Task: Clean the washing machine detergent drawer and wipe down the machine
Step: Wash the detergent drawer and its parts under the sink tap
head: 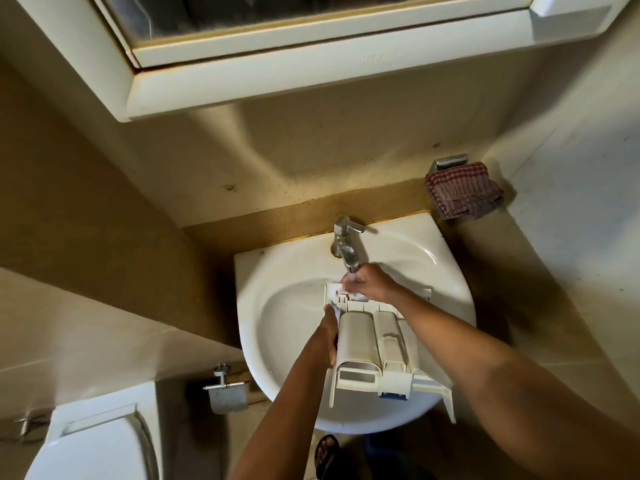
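The cream detergent drawer lies underside up over the white sink, its front panel toward the tap. My left hand grips the drawer's left side wall. My right hand rests on the front panel under the chrome tap, where running water blurs the fingertips. Whether those fingers hold anything I cannot tell. A blue tab shows at the drawer's near end.
A red checked cloth hangs on a metal wall holder to the right of the sink. A mirrored cabinet juts out overhead. A toilet cistern and an empty paper holder stand at lower left. My sandalled foot is below the sink.
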`<state>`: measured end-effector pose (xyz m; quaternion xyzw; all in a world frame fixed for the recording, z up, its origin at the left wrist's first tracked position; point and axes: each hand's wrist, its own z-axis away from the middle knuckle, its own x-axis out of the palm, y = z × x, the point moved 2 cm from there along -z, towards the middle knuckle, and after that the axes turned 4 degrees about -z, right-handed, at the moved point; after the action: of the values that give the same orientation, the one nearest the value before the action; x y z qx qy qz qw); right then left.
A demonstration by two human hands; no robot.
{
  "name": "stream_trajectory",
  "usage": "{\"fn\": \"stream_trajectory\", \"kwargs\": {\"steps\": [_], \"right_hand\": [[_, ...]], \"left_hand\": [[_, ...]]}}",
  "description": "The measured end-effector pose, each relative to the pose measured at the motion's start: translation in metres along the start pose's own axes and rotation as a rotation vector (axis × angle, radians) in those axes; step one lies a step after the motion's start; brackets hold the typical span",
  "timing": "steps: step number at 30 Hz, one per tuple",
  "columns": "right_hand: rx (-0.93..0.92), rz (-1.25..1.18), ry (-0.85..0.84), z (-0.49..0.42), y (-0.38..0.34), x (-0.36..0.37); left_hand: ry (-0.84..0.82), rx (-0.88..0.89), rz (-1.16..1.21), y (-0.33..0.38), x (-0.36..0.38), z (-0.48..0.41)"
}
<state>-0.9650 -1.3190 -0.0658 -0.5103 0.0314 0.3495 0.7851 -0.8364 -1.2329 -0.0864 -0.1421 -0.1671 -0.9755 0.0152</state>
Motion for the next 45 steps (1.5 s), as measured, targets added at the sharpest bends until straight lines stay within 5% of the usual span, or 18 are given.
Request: {"fn": "stream_trajectory", "kwargs": {"steps": [4,10,18,25,37,41,45], "right_hand": [[0.044,-0.071,-0.104,0.002,0.001,-0.009],[0.135,0.099,0.266,-0.001,-0.001,0.01],[-0.048,-0.03,0.004,0.004,0.004,-0.006],[-0.057,0.046,0.099,0.003,0.024,-0.013],[0.137,-0.405,0.529,-0.005,0.008,0.008],[0.31,-0.812,0.746,-0.002,0.007,0.02],[0.275,-0.455,0.609,0.007,-0.002,0.03]], "left_hand": [[0.083,0.047,0.066,-0.01,-0.008,0.008],[0.131,0.042,0.065,-0.002,-0.008,0.016],[0.2,0.075,0.1,0.002,-0.026,0.02],[0.269,0.116,0.137,0.001,-0.042,0.031],[0.426,0.211,0.265,-0.004,-0.065,0.051],[0.453,0.221,0.379,-0.01,-0.057,0.061],[0.503,0.247,0.465,-0.016,-0.051,0.067]]}}
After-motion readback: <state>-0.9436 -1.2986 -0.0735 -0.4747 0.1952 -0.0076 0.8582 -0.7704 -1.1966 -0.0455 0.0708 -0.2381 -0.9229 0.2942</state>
